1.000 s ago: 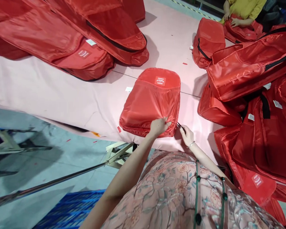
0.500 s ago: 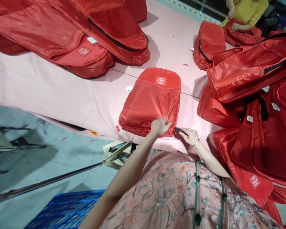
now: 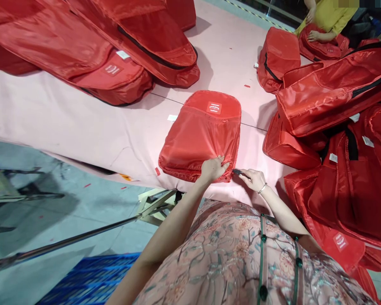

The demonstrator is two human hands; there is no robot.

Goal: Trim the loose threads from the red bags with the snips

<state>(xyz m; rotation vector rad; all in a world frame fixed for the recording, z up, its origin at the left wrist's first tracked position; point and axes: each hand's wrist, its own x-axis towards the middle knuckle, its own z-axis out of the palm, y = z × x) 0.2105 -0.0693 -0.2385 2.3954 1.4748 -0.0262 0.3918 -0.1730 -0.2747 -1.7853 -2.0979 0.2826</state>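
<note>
A flat red fabric bag [image 3: 200, 135] with a white label patch lies on the pink table [image 3: 82, 127] just in front of me. My left hand [image 3: 212, 168] pinches a fold of its near right corner, fingers closed on the cloth. My right hand [image 3: 254, 180], with a bracelet on the wrist, holds small dark scissors [image 3: 238, 172] whose tip points at that same corner of the bag.
Large red bags are piled at the back left [image 3: 120, 46] and along the right side [image 3: 336, 127]. Another person in a yellow top [image 3: 327, 17] handles a red bag at the far right. A metal bar [image 3: 66, 241] and a blue crate [image 3: 92, 279] stand below the table's near edge.
My right hand has dropped slightly and turned, so the scissors now lie lower and point left at the bag's corner. The left hand keeps its pinch.
</note>
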